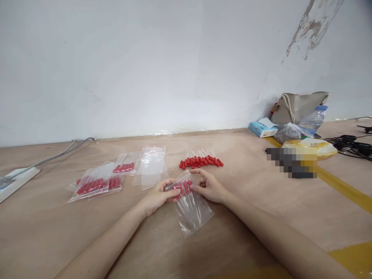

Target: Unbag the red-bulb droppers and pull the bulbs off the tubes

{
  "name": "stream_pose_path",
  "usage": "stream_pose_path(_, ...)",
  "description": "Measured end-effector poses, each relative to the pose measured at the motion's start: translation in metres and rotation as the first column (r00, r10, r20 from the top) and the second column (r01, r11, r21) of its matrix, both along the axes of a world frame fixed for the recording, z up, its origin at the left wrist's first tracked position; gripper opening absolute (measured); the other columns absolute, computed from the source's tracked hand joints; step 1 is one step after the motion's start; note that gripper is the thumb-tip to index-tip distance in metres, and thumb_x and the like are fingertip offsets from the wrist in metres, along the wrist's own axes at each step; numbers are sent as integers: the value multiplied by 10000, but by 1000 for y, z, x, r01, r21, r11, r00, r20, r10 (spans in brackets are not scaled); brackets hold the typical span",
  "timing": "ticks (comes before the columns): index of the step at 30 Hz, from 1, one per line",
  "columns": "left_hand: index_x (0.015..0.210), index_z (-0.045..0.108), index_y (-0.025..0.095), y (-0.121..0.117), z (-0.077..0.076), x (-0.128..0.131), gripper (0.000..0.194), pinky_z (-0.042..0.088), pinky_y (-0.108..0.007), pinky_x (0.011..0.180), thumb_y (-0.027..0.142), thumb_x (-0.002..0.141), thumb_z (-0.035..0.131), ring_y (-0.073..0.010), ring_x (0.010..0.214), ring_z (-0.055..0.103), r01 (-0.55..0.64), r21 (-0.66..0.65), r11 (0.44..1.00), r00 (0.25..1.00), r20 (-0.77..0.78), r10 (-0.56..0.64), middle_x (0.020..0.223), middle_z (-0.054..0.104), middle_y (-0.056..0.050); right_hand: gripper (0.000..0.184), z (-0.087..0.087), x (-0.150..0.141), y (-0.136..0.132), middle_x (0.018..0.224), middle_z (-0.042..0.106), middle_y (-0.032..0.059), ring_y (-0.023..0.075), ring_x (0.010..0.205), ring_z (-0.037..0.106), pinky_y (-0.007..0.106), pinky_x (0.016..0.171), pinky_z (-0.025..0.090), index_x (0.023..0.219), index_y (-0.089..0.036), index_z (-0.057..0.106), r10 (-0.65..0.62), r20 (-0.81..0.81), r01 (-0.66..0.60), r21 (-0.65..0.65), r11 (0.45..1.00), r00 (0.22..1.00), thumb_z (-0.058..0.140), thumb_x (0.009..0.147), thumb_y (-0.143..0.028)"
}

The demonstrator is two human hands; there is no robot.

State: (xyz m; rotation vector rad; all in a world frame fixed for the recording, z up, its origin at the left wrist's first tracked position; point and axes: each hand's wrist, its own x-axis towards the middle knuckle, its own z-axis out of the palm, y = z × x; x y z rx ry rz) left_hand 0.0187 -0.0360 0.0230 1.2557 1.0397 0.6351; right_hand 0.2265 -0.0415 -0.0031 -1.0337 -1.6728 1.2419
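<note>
Between my hands is a clear zip bag (193, 211) holding several red-tipped sticks (186, 188), their red ends toward the bag's top edge. My left hand (159, 195) pinches the bag's left side, thumb on top. At the upper right, my right hand (210, 186) grips the same bag with thumb and bent fingers. Just beyond lies a loose row of red-tipped white sticks (200, 159). To the left are flat clear bags (152, 166) in a stack, and filled bags (93, 184) with red tips showing through the plastic.
A power strip (20, 182) with a grey cable rests at the far left. On the right are a blue tissue pack (263, 127), a beige bag (302, 106), a plastic bottle (318, 118), a yellow packet (310, 147) and black cables (354, 145). Yellow tape (343, 188) crosses the table.
</note>
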Motion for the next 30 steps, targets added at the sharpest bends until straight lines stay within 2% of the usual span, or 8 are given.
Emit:
stream_pose_path(3, 967, 597, 180, 2, 1, -1, 375, 458, -173, 565, 374, 658, 682, -76, 663, 559, -43, 29, 999, 999, -27, 44, 845, 615, 2, 850, 3, 7, 1, 568, 525, -95, 78, 440, 484, 185, 427, 385, 1345, -219, 177, 177, 72, -168, -110, 980, 982, 673, 665, -334)
stream_pose_path(5, 915, 614, 155, 3, 1, -1, 355, 437, -173, 505, 419, 681, 646, -73, 592, 535, -34, 68, 997, 996, -77, 40, 748, 605, 5, 905, 6, 11, 2, 636, 560, -71, 76, 480, 500, 186, 448, 398, 1360, -229, 170, 181, 111, -174, -70, 982, 977, 700, 637, -346)
stream_pose_path(10, 935, 613, 119, 3, -9, 4, 440, 371, -181, 413, 479, 682, 616, -77, 466, 482, 72, 143, 987, 982, -182, -45, 599, 577, 15, 400, 3, 7, 5, 850, 618, 31, 104, 660, 556, 225, 584, 444, 1020, -185, 610, -17, 238, -36, 218, 975, 971, 667, 678, -386)
stream_pose_path(14, 898, 651, 115, 3, -16, 3, 393, 424, -218, 506, 462, 736, 560, -124, 583, 555, 135, 317, 939, 966, -254, -53, 707, 646, -38, 196, -1, -1, 3, 794, 656, 10, 128, 723, 582, 250, 666, 443, 945, -210, 651, 16, 293, -109, 302, 947, 956, 579, 770, -258)
stream_pose_path(17, 918, 664, 133, 6, -17, -1, 329, 463, -263, 692, 399, 757, 558, -172, 777, 604, 174, 403, 899, 961, -270, -65, 887, 676, -67, 217, -1, -4, 1, 775, 657, 9, 134, 721, 560, 277, 702, 411, 980, -217, 635, -73, 370, -133, 501, 855, 926, 546, 785, -183)
stream_pose_path(20, 931, 658, 129, 7, -16, -1, 325, 466, -281, 717, 378, 732, 594, -181, 789, 616, 140, 370, 919, 971, -232, -54, 893, 683, -74, 198, -3, -3, 2, 779, 654, 22, 138, 729, 539, 295, 715, 384, 978, -213, 623, -132, 382, -146, 617, 773, 915, 531, 804, -189)
stream_pose_path(25, 834, 645, 120, 5, -14, 5, 347, 464, -249, 635, 350, 589, 729, -140, 645, 614, -59, 212, 975, 995, -62, 73, 730, 689, -40, 144, -8, -4, 2, 797, 619, 19, 138, 773, 519, 303, 727, 362, 890, -237, 653, -196, 325, -86, 682, 726, 925, 614, 766, -300)
stream_pose_path(30, 751, 651, 122, 3, -16, 8, 350, 457, -231, 606, 314, 493, 788, -119, 585, 604, -147, 140, 979, 989, 23, 145, 652, 684, -21, 83, -9, -9, -2, 803, 612, 14, 125, 758, 500, 314, 738, 340, 798, -257, 675, -287, 276, -40, 781, 623, 917, 605, 776, -294)
